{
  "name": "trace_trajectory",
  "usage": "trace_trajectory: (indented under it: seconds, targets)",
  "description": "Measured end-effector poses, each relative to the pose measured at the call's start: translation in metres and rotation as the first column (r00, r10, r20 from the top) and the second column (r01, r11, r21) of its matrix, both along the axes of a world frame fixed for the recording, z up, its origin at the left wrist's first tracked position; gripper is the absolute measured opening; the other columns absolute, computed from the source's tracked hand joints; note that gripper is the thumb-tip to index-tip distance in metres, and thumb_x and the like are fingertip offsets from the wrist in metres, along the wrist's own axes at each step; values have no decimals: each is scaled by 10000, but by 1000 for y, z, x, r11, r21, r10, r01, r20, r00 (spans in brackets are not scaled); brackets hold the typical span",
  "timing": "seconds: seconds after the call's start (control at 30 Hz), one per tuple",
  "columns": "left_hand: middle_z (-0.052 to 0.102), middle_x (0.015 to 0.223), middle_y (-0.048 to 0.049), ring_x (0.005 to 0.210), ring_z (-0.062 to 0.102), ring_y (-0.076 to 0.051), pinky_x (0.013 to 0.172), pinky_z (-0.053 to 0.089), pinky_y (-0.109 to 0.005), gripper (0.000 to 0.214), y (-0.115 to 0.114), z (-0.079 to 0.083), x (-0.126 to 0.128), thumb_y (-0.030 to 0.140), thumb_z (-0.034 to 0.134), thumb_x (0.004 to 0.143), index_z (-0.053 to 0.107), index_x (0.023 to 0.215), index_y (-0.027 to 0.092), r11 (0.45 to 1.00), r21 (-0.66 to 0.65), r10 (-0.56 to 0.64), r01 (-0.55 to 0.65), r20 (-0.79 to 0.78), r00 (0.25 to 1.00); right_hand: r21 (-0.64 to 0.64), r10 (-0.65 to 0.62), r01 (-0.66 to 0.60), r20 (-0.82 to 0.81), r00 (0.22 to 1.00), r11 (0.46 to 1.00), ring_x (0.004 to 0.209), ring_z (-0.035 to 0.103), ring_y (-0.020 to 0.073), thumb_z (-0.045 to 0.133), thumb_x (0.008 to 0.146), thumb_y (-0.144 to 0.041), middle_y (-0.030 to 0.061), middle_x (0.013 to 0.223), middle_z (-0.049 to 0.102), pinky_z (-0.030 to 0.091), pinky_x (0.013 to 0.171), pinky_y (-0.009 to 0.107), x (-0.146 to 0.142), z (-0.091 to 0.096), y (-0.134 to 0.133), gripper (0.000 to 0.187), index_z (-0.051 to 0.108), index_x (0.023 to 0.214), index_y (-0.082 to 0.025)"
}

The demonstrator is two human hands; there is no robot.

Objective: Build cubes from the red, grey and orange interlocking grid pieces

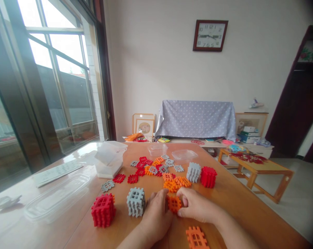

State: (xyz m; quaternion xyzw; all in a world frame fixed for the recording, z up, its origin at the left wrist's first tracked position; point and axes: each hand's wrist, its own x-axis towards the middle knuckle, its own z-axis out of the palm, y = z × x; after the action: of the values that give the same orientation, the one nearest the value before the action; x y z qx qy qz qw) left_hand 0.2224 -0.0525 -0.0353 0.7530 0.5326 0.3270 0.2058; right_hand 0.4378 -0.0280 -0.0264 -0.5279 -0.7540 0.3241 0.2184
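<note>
Both my hands meet at the near middle of the wooden table. My left hand and my right hand are closed together on an orange window-shaped plastic tile block. Just left of my left hand stands a grey cube of stacked tiles, and a red cube stands farther left. A loose orange tile lies near my right wrist. More orange tiles lie just beyond my fingers.
A scatter of red, grey and orange tiles covers the table's middle, with a grey stack and red stack at right. Clear plastic containers, a lid, a white box and paper lie left. A low table stands beyond.
</note>
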Motion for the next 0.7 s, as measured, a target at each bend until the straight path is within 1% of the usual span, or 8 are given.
trace_trajectory:
  seconds: [0.1,0.27,0.33,0.47,0.57,0.7]
  targets:
    - [667,1068,-85,1031,576,-287,885,435,-371,607,1,2,-1,133,560,637,591,1236,228,1000,4,-20,20,9,1000,-20,29,-30,-49,998,999,618,486,102,759,688,-238,-64,714,563,313,538,210,2,-2,2,317,625,974,-222]
    - [643,1170,-114,1088,571,-289,940,431,-375,627,1,2,-2,125,566,635,571,1259,191,999,-7,-33,33,28,999,18,-35,37,-86,996,999,638,482,114,764,712,-297,-58,754,537,356,571,227,12,-2,5,442,625,1128,-247]
    - [652,1175,-111,1096,569,-295,938,433,-379,634,0,0,-2,134,577,644,565,1274,199,999,-27,-33,34,27,999,16,-40,42,-77,996,999,634,477,114,763,716,-310,-56,764,533,365,579,234,15,-1,6,458,629,1150,-254]
    - [670,1115,-89,1078,568,-283,923,436,-364,657,0,-1,-2,146,587,663,545,1315,220,999,-40,-32,33,32,999,-25,12,-13,-53,999,1000,627,487,117,749,730,-307,-60,740,530,354,563,232,13,0,5,455,634,1168,-266]
    - [668,1093,-81,1070,565,-273,938,431,-361,687,1,0,-2,139,581,663,525,1344,212,998,-62,-26,28,21,999,-15,29,-29,5,1000,999,642,497,119,767,711,-294,-57,745,546,352,574,229,9,0,4,448,652,1143,-267]
    - [664,1127,-79,1098,554,-267,980,418,-359,726,3,3,-2,124,574,656,494,1374,194,993,-117,-21,22,5,1000,-7,32,-31,68,997,999,652,496,116,788,693,-291,-54,767,556,352,587,231,7,0,5,483,651,1155,-263]
